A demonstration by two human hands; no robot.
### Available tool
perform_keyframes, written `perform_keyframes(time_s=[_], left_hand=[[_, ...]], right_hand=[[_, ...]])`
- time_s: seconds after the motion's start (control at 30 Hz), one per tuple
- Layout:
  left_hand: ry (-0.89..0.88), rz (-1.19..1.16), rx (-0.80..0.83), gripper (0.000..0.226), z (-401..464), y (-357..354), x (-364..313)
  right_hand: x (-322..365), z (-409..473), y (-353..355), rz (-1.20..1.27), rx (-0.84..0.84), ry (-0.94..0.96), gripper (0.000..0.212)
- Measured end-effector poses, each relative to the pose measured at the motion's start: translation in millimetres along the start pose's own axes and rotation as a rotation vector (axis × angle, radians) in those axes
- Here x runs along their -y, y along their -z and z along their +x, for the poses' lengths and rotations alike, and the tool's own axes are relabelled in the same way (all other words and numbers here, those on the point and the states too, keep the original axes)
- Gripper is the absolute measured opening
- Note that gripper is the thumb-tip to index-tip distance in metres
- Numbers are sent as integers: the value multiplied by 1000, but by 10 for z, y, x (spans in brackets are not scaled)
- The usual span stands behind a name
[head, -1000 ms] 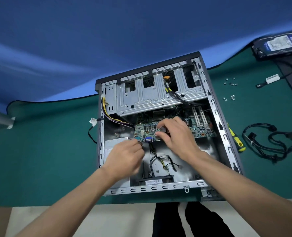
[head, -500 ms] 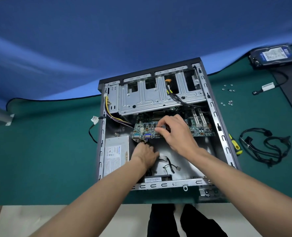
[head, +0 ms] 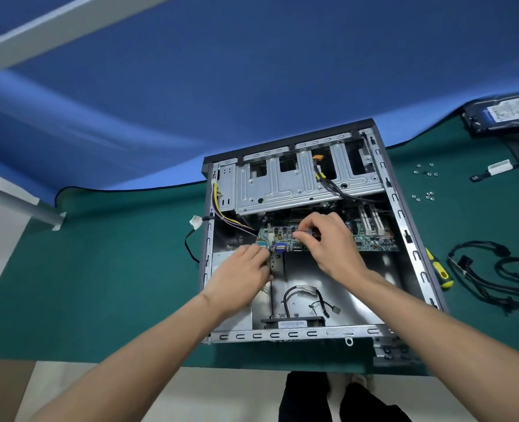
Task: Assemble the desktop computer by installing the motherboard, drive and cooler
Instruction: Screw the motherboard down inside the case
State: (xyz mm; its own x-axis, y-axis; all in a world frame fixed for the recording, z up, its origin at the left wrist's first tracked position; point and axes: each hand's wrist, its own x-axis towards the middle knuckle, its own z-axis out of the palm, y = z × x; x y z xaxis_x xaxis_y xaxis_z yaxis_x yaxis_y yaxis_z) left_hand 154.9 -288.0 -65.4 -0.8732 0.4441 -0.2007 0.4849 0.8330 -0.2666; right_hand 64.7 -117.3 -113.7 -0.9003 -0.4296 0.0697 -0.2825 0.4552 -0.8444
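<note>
Two hands work inside open case (head: 410,239) on desk (head: 100,269). Motherboard (head: 371,239) sits tilted under drive cage (head: 297,184), not yet flat. Right hand (head: 331,248) pinches board top edge; left hand (head: 240,275) curls fingers at port corner. Advice: slide ports toward rear wall, keep loose cables (head: 310,300) out from under, then lower. Drive (head: 504,114) waits at far right; screws (head: 425,184) near.

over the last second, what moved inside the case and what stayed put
The left hand dropped from the motherboard's near-left corner toward the case floor, then came back up to that port edge. The right hand kept its fingers on the board's near edge; the board barely shifted. Hard drive, screws, screwdriver and loose cables stayed on the mat.
</note>
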Motion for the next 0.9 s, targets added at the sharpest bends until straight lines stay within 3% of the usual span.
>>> perform_keyframes(time_s=[0.07, 0.13, 0.2, 0.3, 0.43, 0.53, 0.67, 0.8, 0.9], left_hand=[[183, -172, -192, 17, -80, -118, -18], [373, -416, -250, 25, -141, -201, -78], [496, -566, -242, 30, -174, -251, -102], [546, -624, -224, 30, -173, -274, -115], [739, -695, -219, 30, -95, -253, -133], [742, -629, -63, 23, 42, -212, 8], [726, -952, 192, 18, 173, -89, 284], [692, -1109, 247, 43, 232, -2, 449], [687, -1013, 253, 42, 263, -12, 495]], right_hand=[[-6, 6, -10, -2, 5, -6, 9], [-8, 4, -26, -3, 11, -10, 8], [-6, 7, -30, 5, 10, -11, 7], [-8, 18, -15, 15, 11, -13, 7], [10, 41, 4, 33, 1, -17, 8], [16, 41, 12, 41, 15, -25, 8], [22, 19, 17, 47, 26, -40, 9], [42, 22, 25, 65, 25, -52, 9], [44, 30, 29, 83, 18, -61, 9]])
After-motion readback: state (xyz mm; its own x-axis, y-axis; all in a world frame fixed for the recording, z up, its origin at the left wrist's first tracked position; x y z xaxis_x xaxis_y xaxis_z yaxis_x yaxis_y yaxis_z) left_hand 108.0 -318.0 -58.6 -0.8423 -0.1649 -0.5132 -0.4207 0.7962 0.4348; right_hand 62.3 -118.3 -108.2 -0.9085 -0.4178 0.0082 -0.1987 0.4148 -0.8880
